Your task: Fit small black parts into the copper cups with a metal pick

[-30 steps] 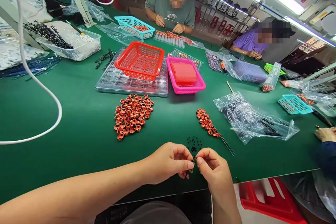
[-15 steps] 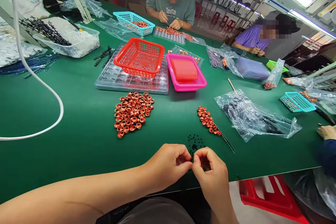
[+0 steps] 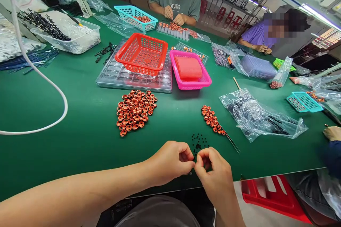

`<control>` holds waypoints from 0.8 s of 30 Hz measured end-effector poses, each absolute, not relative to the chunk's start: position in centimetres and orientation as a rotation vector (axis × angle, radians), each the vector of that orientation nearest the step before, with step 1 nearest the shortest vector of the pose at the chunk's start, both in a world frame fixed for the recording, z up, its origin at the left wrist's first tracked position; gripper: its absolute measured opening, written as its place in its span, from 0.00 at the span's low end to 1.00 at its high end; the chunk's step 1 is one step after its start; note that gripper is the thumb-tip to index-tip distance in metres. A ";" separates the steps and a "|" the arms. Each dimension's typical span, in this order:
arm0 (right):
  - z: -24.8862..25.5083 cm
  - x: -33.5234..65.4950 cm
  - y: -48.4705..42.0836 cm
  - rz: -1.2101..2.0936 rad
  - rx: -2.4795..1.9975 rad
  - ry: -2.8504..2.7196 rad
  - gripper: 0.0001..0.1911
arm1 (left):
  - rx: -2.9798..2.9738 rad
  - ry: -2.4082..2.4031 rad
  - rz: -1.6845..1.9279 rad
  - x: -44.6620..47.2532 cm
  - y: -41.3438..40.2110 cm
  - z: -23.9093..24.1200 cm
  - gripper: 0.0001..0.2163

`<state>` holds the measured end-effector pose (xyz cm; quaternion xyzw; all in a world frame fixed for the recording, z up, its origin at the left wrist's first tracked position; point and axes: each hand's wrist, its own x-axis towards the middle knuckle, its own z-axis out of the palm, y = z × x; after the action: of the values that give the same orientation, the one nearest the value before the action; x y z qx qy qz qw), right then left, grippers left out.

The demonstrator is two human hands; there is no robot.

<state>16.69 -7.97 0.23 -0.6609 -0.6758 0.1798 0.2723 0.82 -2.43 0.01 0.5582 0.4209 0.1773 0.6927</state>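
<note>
My left hand (image 3: 170, 161) and my right hand (image 3: 213, 173) meet fingertip to fingertip low over the near edge of the green table (image 3: 80, 113). Both pinch a tiny black part between them; most of it is hidden by the fingers. Just beyond my fingers lies a scatter of small black beads (image 3: 198, 141). A pile of copper-coloured rings (image 3: 134, 111) sits to the left. A smaller row of rings (image 3: 211, 120) is threaded on a thin needle (image 3: 230, 142) to the right.
A red basket (image 3: 141, 55) on clear trays and a pink basket (image 3: 190, 71) stand mid-table. Plastic bags (image 3: 261, 117) lie right, a white cable (image 3: 34, 74) left. Two people work across the table; another person's hand (image 3: 331, 133) rests at the right edge.
My hands have stayed together at the table edge; the fingertips have closed tighter over the black part, which showed more clearly a second ago. The view has tilted slightly.
</note>
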 end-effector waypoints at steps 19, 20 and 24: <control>0.9 21.8 -0.9 0.646 -1.892 -1.945 0.06 | 1.019 0.872 0.441 0.9 -2.0 0.7 0.08; 0.8 21.7 -0.8 0.645 -1.899 -1.951 0.06 | 1.010 0.869 0.444 0.9 -2.0 0.7 0.08; 0.5 21.6 -0.7 0.632 -1.930 -1.942 0.05 | 0.990 0.865 0.448 0.9 -1.9 0.6 0.08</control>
<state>21.55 -0.72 0.50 -0.6774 -0.6816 0.2219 0.1651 0.89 -1.87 0.55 0.4562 0.3984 0.2065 0.7685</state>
